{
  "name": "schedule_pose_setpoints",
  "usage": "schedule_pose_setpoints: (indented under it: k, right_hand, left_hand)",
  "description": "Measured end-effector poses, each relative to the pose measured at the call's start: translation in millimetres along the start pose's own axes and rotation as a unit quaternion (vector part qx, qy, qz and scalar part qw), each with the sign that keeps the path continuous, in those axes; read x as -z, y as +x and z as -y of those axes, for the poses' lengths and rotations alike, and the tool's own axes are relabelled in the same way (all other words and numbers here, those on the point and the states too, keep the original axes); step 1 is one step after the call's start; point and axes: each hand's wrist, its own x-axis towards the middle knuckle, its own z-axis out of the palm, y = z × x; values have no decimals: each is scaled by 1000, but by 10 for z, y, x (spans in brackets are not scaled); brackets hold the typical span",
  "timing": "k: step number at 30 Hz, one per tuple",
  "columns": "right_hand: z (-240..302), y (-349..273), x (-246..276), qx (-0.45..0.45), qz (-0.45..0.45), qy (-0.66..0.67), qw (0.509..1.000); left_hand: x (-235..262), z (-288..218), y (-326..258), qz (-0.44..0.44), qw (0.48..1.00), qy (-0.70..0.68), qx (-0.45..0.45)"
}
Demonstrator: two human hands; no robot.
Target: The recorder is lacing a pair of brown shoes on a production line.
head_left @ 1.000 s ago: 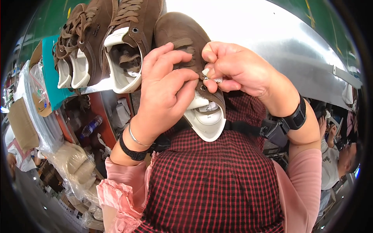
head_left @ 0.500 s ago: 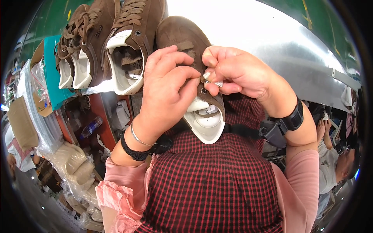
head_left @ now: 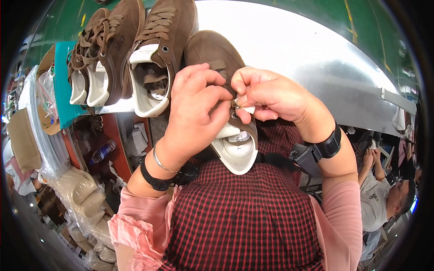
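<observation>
A brown shoe (head_left: 210, 45) with a white lining lies toe away in front of me, its heel toward my apron. My left hand (head_left: 196, 106) is closed at the shoe's left side, thumb and forefinger meeting at the eyelet edge. From the right, my right hand (head_left: 275, 97) is closed in a pinch over the same edge, near a metal eyelet. A small white textured piece (head_left: 247, 109) shows among its fingers; what the tips pinch is hidden. Brown lacing (head_left: 217, 65) crosses the upper beyond my fingers.
Several laced brown shoes (head_left: 156, 27) stand at the left along the metal table (head_left: 307, 58). A teal box (head_left: 65, 81) is beside them. Lower left are a plastic bottle (head_left: 103, 151) and bagged beige pieces (head_left: 79, 189). Another person (head_left: 384, 198) sits at the far right.
The shoes and table sit slightly lower in view. My right hand has drawn its fingers tighter at the eyelets, and less of the white piece shows. My left hand keeps its place on the shoe.
</observation>
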Motion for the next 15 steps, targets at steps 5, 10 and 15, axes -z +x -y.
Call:
schedule_pose_setpoints:
  k: [5,10,15]
  right_hand:
    - [14,-5,-13,10,-14,-72,997]
    - [19,-84,-139,19,-107,-158,981]
    - [-252,-177,-258,114,-157,-185,963]
  left_hand:
    - [-14,6,9,2,1000,2,0]
    - [-1,12,-4,-2,1000,-13,10]
    - [10,-3,-35,4,999,-22,22]
